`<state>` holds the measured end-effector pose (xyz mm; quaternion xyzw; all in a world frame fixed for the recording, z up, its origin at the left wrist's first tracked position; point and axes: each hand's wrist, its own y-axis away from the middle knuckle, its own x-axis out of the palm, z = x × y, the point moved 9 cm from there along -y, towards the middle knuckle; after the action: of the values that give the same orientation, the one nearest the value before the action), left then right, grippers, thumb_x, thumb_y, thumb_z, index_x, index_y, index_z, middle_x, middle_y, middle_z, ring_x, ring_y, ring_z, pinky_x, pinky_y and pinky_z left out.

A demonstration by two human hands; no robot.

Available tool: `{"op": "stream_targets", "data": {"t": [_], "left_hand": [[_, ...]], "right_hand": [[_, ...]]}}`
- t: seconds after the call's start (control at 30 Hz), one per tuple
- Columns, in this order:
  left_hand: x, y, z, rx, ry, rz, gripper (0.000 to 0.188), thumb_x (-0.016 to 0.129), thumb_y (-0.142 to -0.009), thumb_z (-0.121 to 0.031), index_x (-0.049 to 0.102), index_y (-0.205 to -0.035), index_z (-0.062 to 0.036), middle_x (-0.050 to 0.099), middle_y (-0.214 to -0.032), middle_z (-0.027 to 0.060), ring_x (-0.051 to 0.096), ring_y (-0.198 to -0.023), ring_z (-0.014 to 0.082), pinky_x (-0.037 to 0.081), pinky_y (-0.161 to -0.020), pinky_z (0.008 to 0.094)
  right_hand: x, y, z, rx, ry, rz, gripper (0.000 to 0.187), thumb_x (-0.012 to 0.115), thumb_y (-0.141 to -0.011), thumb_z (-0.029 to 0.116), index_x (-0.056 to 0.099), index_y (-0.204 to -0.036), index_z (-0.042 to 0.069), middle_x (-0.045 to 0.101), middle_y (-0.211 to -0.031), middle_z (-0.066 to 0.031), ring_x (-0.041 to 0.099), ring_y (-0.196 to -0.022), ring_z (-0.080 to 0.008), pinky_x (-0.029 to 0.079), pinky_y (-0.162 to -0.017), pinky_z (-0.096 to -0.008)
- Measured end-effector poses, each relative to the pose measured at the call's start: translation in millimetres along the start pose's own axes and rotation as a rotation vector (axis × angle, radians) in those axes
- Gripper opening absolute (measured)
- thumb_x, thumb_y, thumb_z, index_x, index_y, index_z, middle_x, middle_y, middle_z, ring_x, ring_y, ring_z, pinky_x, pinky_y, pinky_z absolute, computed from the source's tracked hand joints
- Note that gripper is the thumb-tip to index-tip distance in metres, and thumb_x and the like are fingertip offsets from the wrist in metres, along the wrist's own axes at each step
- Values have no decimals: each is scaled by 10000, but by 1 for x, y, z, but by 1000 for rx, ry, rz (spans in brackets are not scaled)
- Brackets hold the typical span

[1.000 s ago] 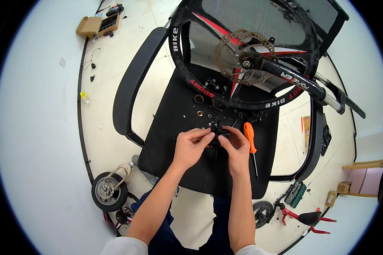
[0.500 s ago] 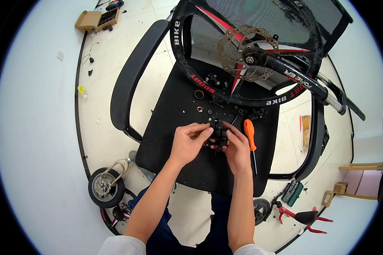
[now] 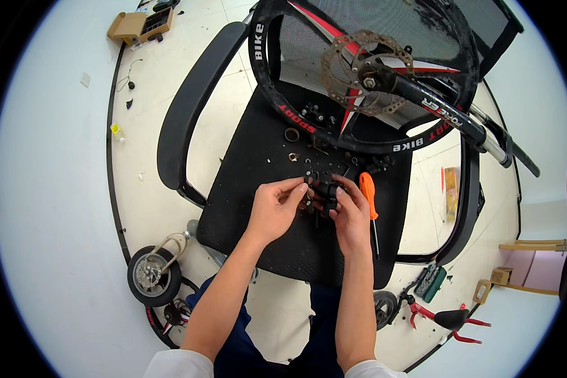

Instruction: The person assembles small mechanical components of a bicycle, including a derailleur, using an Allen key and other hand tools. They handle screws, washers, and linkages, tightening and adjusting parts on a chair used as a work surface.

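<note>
Over the black chair seat (image 3: 258,217), my right hand (image 3: 351,217) holds a black metal bike part (image 3: 323,192) that looks like a disc brake caliper. My left hand (image 3: 276,205) pinches a small dark piece (image 3: 308,181) with thumb and forefinger, close against the caliper's left side. Fingers cover much of both pieces, so I cannot tell whether they are joined. An orange-handled screwdriver (image 3: 368,189) lies just right of my right hand, its shaft pointing toward me. Beyond my fingers lie a hex key (image 3: 345,169), a metal ring (image 3: 292,134) and several small parts.
A bicycle wheel (image 3: 258,69) with a rusty brake disc (image 3: 334,75) and a fork (image 3: 447,113) leans on the chair back. Armrests (image 3: 198,107) flank the seat. On the floor are a small wheel (image 3: 151,277), an open cardboard box (image 3: 123,28) and a green toolbox (image 3: 433,285).
My left fingertips have shifted slightly left and toward me, and a gap shows between their small piece and the caliper. The right hand keeps its hold. The whole view has shifted slightly.
</note>
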<state>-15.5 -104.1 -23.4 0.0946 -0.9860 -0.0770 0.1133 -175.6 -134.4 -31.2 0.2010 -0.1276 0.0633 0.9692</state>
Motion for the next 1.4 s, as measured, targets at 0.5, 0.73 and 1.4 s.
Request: {"op": "stream_targets", "data": {"t": [0.5, 0.73, 1.4], "left_hand": [[0, 2, 2, 43, -169, -28, 220, 652, -944, -18, 705, -1146, 49, 671, -933, 75, 637, -754, 92, 547, -669, 220], [6, 8, -13, 192, -271, -19, 213, 668, -931, -45, 718, -1127, 24, 663, -806, 68, 594, -634, 75, 461, -554, 219], [7, 5, -10, 120, -199, -13, 214, 666, -935, -21, 711, -1132, 48, 655, -952, 67, 640, -777, 87, 536, -649, 205]], "right_hand": [[14, 8, 17, -201, 230, 9, 313, 680, -897, 31, 644, -1203, -23, 655, -884, -13, 588, -786, -58, 478, -719, -219], [7, 7, 13, -216, 369, -26, 309, 660, -885, 3, 662, -1189, -50, 658, -814, -14, 579, -724, -44, 464, -659, -197], [1, 2, 4, -107, 299, 47, 497, 549, -873, 19, 574, -1369, 7, 673, -1067, -90, 634, -911, -97, 539, -758, -241]]}}
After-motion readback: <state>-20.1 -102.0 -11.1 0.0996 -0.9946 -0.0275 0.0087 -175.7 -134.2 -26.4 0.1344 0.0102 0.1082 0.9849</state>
